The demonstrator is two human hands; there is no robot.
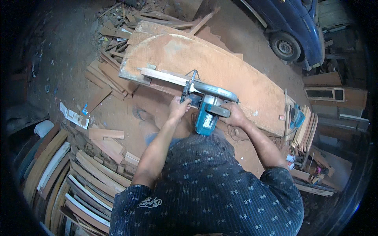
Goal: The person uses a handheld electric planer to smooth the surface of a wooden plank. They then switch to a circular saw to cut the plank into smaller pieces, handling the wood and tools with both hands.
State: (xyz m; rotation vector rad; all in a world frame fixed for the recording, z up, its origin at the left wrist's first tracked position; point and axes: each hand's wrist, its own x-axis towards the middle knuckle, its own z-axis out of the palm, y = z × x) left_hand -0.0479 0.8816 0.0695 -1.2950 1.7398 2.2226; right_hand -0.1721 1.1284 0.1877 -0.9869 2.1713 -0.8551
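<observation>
A teal circular saw (205, 119) with a grey blade guard rests at the near edge of a wide, dusty wooden board (252, 82). My right hand (235, 115) is wrapped around the saw's rear handle. Further forward, my left hand (180, 108) has its fingers closed at the front left side of the saw, by its dark metal base; what exactly they pinch is partly hidden. From under the saw's front a pale wood strip (163, 76) runs leftward along the board's edge. The blade itself is hidden.
Scrap wood (106, 78) is heaped left of and behind the board. Several long planks (98, 169) are stacked at the lower left. More upright wood pieces (307, 129) stand at the right. A blue vehicle (289, 23) is parked at the far right. A thin cord (240, 138) trails below the saw.
</observation>
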